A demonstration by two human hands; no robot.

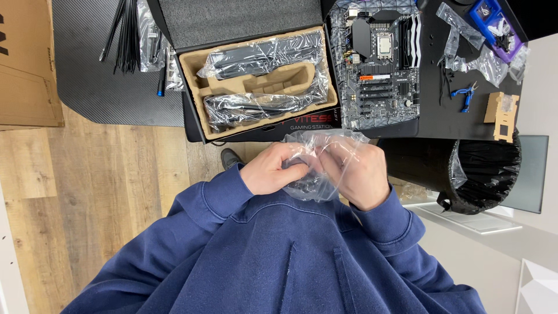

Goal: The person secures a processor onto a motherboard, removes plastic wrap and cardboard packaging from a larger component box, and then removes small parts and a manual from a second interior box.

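We note clear plastic bag (325, 166) pinched between left hand (273, 170) and right hand (359, 174), fingers closed on it, just below open box (258, 81); dark contents nearer left hand.

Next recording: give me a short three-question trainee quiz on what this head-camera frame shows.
1. True or false: both hands grip the clear plastic bag.
2. Multiple choice: the motherboard lies (A) inside the cardboard tray, (B) on the black table beside the open box, (C) in the bin.
3. Short answer: what tool with blue handles lies on the table right of the motherboard?

Key
1. True: the left hand and right hand both pinch the bag, held in front of the blue sweatshirt.
2. B: it sits right of the open box.
3. Small pliers.
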